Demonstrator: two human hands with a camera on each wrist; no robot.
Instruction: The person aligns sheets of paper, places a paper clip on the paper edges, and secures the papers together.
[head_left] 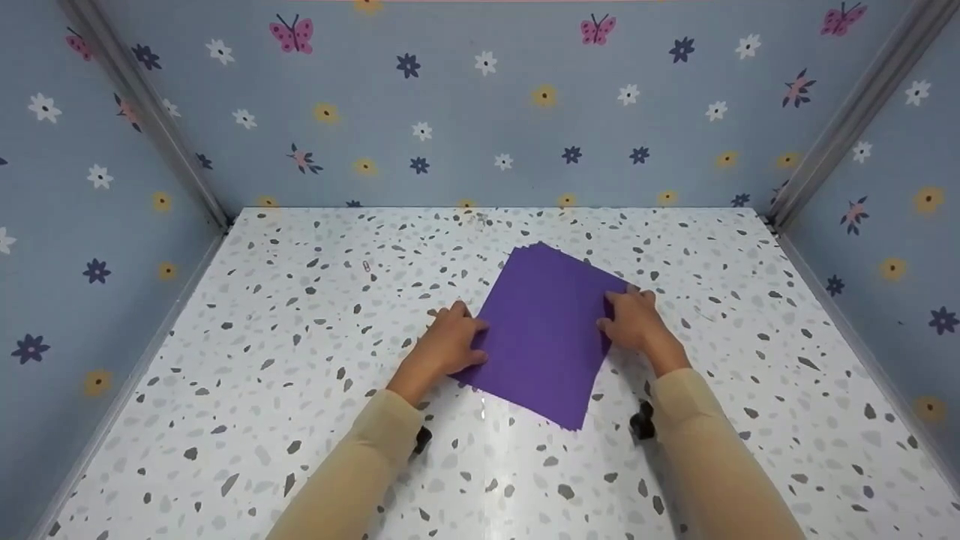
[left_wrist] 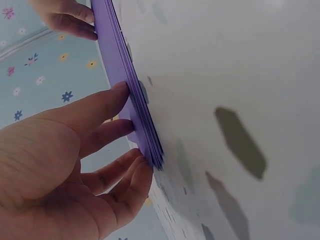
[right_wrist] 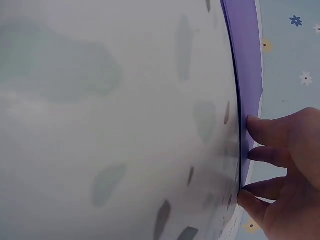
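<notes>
A stack of purple paper (head_left: 540, 330) lies at an angle on the speckled table between both hands. My left hand (head_left: 448, 341) holds its left edge, thumb and forefinger over the top face. In the left wrist view, the other fingers (left_wrist: 131, 181) bend at the corner, where several sheet edges (left_wrist: 145, 131) show slightly fanned. My right hand (head_left: 635, 321) grips the right edge near the far right corner. Two of its fingertips rest on the purple face in the right wrist view, with other fingers (right_wrist: 260, 192) at the edge. Near that hand the lower right side bows slightly.
The white table (head_left: 247, 315) has grey speckles. A small paper clip (head_left: 367, 265) lies at the back left. Blue panels (head_left: 480, 105) with flowers and butterflies wall the back and both sides, with metal posts (head_left: 161, 120) at the corners. Black wrist gear (head_left: 643, 421) shows beside the right sleeve.
</notes>
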